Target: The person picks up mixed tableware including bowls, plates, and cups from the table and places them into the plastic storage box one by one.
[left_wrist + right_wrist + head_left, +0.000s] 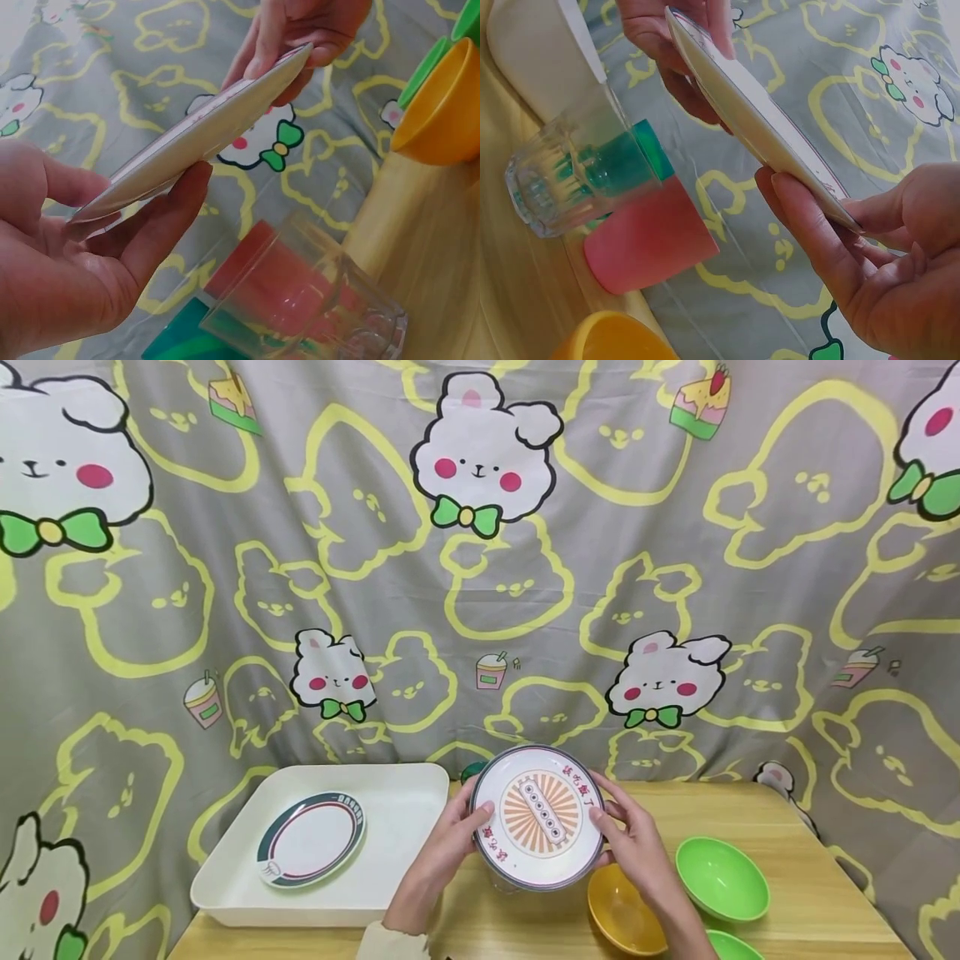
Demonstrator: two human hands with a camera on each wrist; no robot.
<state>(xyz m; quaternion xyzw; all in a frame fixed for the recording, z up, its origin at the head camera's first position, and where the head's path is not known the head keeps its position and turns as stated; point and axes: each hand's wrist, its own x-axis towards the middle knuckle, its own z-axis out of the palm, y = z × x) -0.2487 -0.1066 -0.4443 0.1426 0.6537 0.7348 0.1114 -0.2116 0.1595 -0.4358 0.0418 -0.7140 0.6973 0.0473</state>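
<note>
I hold a round white plate (pixel 538 817) with an orange sunburst pattern and a dark rim above the wooden table (pixel 795 852). My left hand (pixel 467 822) pinches its left edge, thumb on top and fingers beneath. My right hand (pixel 613 825) pinches the right edge the same way. In the left wrist view the plate (pixel 202 135) shows edge-on and tilted between my left hand (pixel 150 225) and right hand (pixel 300 37). In the right wrist view the plate (pixel 757 120) runs from my right hand (pixel 825 232) to my left hand (pixel 667 37).
A white tray (pixel 390 893) at the left holds a second plate (pixel 311 839). Below the held plate are a clear glass (pixel 315 300), a pink cup (pixel 649 240) and a teal cup (pixel 630 161). A yellow bowl (pixel 622 914) and two green bowls (pixel 720 877) sit at the right.
</note>
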